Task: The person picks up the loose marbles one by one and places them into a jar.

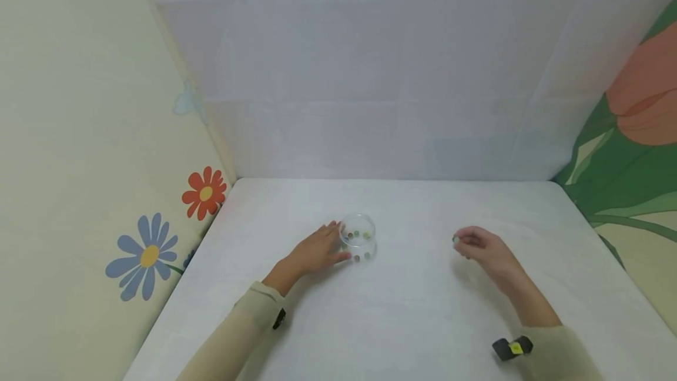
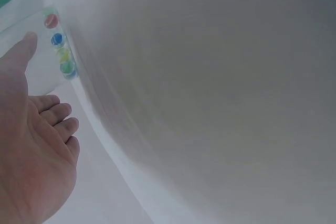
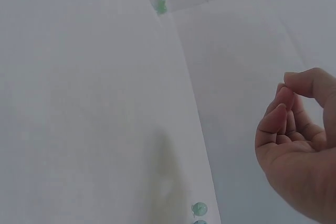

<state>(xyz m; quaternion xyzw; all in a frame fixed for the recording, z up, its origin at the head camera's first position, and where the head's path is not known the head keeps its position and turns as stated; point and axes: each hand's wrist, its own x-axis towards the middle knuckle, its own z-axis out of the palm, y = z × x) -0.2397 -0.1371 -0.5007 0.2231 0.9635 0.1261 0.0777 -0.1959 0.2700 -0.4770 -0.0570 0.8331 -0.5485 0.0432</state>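
A clear, see-through cup (image 1: 358,222) stands left of centre on the white table, with several coloured glass marbles (image 2: 58,40) at its bottom. My left hand (image 1: 317,250) lies along the cup's left side, its thumb across the front and its fingers (image 1: 331,226) relaxed, ending at the rear left. My right hand (image 1: 482,249) is raised over the table, well to the right of the cup. Its thumb and forefinger pinch a green marble (image 1: 455,240), which the fingertips hide in the right wrist view. Green marbles (image 3: 199,209) show on the table there, past my right hand's shadow.
The white-covered table (image 1: 402,322) ends at a white cloth backdrop (image 1: 381,75). Flower-printed panels stand at the left (image 1: 79,163) and right (image 1: 634,204). A dark wrist device (image 1: 512,348) sits at my right cuff, and another (image 1: 279,318) at my left.
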